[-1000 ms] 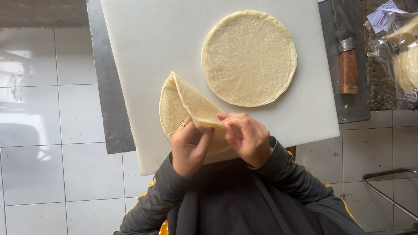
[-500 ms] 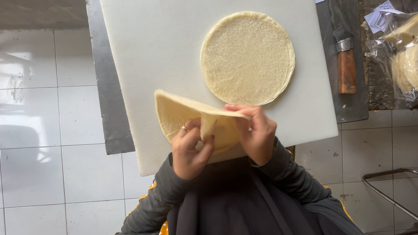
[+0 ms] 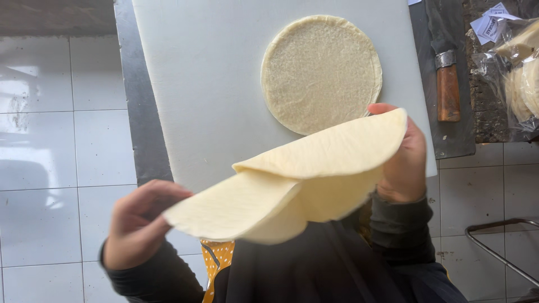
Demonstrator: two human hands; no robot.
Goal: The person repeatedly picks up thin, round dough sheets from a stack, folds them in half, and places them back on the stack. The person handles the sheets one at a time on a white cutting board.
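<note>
Pale, floppy flatbreads (image 3: 292, 185), two stuck together, hang between my hands above the white cutting board (image 3: 213, 84). My left hand (image 3: 137, 224) pinches one edge, my right hand (image 3: 404, 157) the other. Thin and tearable, best gripped at the rims. Another flatbread (image 3: 321, 73) lies flat beyond; a wooden-handled knife (image 3: 447, 90) rests at the right.

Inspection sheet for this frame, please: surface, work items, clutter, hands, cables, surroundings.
Surface: white cutting board on a metal tray.
Work items: two flatbreads being peeled apart in the air; one round flatbread flat on the board.
Clutter: wooden-handled knife beside the board; plastic bag of flatbreads at far right.
Hands: left hand grips the lower flatbread's edge; right hand holds the upper one.
Cables: nothing seen.
Surroundings: white tiled counter; metal wire frame at lower right.
</note>
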